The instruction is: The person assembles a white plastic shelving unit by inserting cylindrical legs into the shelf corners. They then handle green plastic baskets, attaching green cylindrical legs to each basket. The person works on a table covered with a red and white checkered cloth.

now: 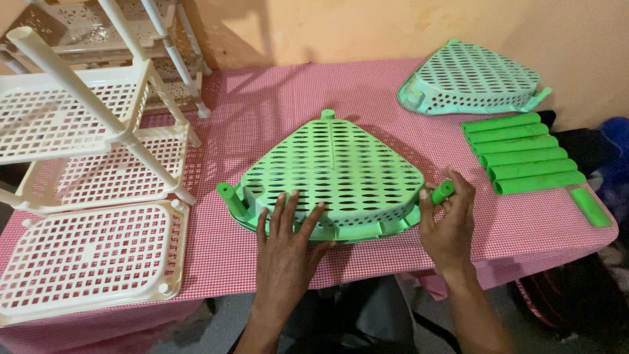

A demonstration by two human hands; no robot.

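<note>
A person seated at a table covered in a red-and-white checked cloth works on a green, perforated, roughly triangular plastic shelf tray that lies upside down near the table's front edge. The left hand rests flat and open on the tray's near rim, fingers spread, pinning it to the cloth. The right hand is closed around a short green plastic tube, holding it at the tray's right corner, where it appears to meet a socket. A matching tube already stands out of the left corner socket.

Well apart on the right, six more green plastic tubes lie side by side, with a seventh loose piece just beyond them. A second green perforated tray sits tilted against the peach wall at the back. A cream plastic multi-tier rack, already assembled, lies on its side across the table's left end.

Judged from this position, seating the tube cleanly calls for lining it up straight with the corner socket before pressing, while the flat left hand keeps the tray from sliding on the cloth. Pushing at an angle could jam the tube or strain the thin socket wall; whether it is fully home cannot be told here.
</note>
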